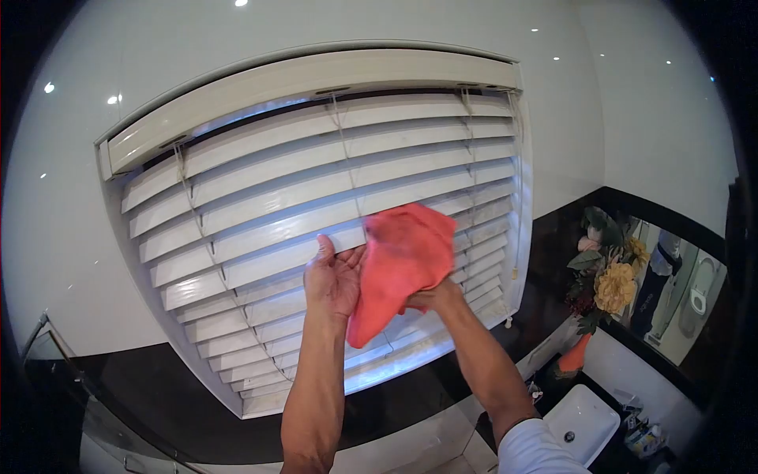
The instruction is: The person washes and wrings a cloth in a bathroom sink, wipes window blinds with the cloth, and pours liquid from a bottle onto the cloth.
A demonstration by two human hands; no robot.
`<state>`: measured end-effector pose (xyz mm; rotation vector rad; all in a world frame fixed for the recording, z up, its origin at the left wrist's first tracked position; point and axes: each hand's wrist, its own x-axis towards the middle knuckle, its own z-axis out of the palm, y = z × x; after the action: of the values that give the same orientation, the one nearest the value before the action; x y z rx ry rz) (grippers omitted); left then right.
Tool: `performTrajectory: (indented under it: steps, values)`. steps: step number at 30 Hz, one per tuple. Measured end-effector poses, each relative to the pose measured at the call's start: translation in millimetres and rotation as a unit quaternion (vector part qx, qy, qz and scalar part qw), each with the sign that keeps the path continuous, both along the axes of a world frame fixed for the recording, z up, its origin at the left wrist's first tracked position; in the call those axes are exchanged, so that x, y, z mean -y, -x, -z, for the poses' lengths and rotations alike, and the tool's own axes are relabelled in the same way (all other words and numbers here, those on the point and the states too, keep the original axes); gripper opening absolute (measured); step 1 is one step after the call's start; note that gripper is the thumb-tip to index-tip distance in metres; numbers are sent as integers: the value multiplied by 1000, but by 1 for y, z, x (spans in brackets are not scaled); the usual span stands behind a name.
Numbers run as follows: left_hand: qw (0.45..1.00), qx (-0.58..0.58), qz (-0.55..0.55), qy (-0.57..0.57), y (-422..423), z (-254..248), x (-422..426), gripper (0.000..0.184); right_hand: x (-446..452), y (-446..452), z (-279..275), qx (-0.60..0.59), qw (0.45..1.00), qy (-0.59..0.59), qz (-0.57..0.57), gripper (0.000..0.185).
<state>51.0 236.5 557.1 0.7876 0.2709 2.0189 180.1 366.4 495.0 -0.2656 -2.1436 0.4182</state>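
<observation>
White slatted blinds (268, 207) cover the window in front of me. My left hand (335, 278) is raised at the middle slats, palm facing me, thumb up and fingers apart, beside the left edge of a pink-red cloth (410, 249). The cloth has dark smudges near its top and hangs in front of the slats. My right hand (430, 295) is behind the cloth's lower right part, gripping it; most of its fingers are hidden by the fabric.
At the right are a white basin (583, 425), an orange vase (574, 355) with artificial flowers (615, 288), a mirror (679, 304) and several bottles (647, 439). A glass panel edge (79, 371) stands at the lower left.
</observation>
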Motion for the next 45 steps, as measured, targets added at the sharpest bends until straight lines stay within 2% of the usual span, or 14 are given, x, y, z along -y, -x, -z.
performTrajectory:
  steps: [2,7,9,10,15,19,23,25,32,35,40,41,44,45]
  values:
    - [1000,-10,1,11,8,4,-6,53,-65,5,27,24,997,8,70,101]
    - [999,-23,16,19,7,4,-10,53,-1,-4,-22,49,980,171,89,94]
    - [998,-26,51,6,9,5,-7,53,-4,5,-11,159,981,17,111,92]
    - [996,-28,84,-8,9,5,-6,53,4,-2,-18,154,988,19,22,94]
    - [999,-37,15,12,5,3,1,53,-29,-18,13,29,991,-77,-104,95]
    - [999,-26,-6,31,1,4,0,53,-28,-17,9,50,999,-20,-2,94]
    - [996,-50,69,-21,8,13,-12,54,-15,5,12,17,994,-108,10,93]
    - [999,-28,14,-15,-3,4,1,54,-19,-1,15,-12,993,-116,18,92]
    - [999,-37,-3,16,0,0,4,52,-68,-49,1,24,973,-1,228,87]
    - [999,-31,-21,33,0,-1,4,52,-36,-49,-16,65,969,119,208,87]
    - [999,-42,-5,6,13,10,-5,54,-24,7,13,35,987,-116,105,88]
    - [999,-42,11,-15,17,13,-8,55,-9,11,7,36,987,-116,109,88]
    - [998,-19,51,21,19,11,-6,54,20,4,2,-92,973,-139,-162,90]
    - [998,-19,57,21,23,12,-5,54,17,-2,13,-87,980,-143,-106,88]
